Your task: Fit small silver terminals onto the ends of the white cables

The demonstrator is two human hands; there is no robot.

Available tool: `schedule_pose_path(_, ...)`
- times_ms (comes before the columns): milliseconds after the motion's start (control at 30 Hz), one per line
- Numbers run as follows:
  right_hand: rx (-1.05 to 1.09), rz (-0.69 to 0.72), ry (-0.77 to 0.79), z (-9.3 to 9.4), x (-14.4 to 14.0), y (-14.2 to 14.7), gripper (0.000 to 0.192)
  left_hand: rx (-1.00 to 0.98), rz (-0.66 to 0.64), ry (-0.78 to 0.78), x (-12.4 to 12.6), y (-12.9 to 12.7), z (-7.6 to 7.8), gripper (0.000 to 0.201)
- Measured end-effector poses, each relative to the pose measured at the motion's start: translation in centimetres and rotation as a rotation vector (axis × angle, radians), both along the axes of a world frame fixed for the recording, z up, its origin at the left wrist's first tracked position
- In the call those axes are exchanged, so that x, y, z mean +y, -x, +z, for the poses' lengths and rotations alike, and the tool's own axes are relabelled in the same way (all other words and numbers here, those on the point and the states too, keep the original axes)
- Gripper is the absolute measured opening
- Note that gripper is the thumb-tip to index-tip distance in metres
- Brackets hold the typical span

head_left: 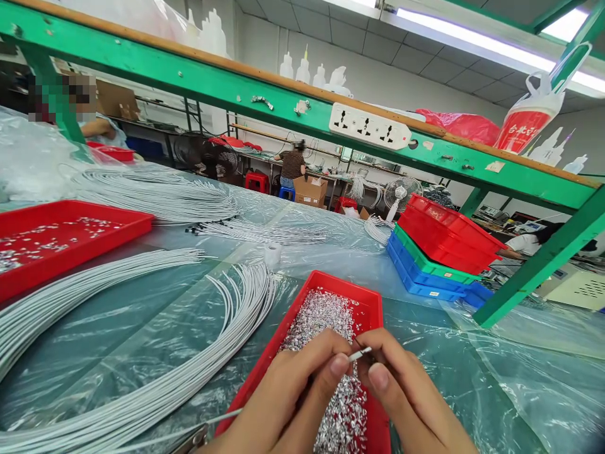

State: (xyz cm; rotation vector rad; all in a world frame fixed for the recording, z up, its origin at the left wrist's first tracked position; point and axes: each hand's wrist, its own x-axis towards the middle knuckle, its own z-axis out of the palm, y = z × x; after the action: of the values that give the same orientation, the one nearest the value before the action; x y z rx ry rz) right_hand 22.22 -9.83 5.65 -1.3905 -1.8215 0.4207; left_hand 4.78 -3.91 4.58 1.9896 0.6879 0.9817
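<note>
My left hand (293, 391) and my right hand (406, 394) meet over a red tray (373, 301) heaped with several tiny silver metal pieces (321, 318). Between the fingertips of both hands is the white end of a thin cable (359, 354). My left thumb and forefinger pinch the cable. My right fingertips close on its tip, and whether they also hold a metal piece is too small to tell. The cable runs off to the lower left (189, 429).
Bundles of white cables (142, 391) lie on the plastic-covered table (496, 378) at left. A second red tray (94, 217) with metal bits sits far left. Stacked red, green and blue bins (439, 252) stand right. A green shelf frame (539, 265) with a power strip (368, 126) crosses above. People work in the background.
</note>
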Motion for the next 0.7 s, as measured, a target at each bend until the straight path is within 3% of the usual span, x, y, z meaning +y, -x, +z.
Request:
schedule_pose_path(267,0.129,0.102,0.179,0.5,-0.1,-1.0,0.021,0.066,0.043,-0.253,0.4,0.0,0.0,0.031)
schedule_pose_path(467,0.305,0.147,0.265,0.7,-0.3,-1.1,0.019,0.092,0.013,-0.336,0.7,0.5,-1.9,0.022)
schedule_pose_path(600,0.405,0.195,0.268,0.8,-0.2,-0.5,0.028,0.070,0.057,-0.413,0.5,0.6,-2.6,0.034)
schedule_pose_path(700,0.449,0.141,0.267,0.7,-0.4,0.2,0.037,0.037,0.032,-0.597,0.8,0.0,-2.0,0.030)
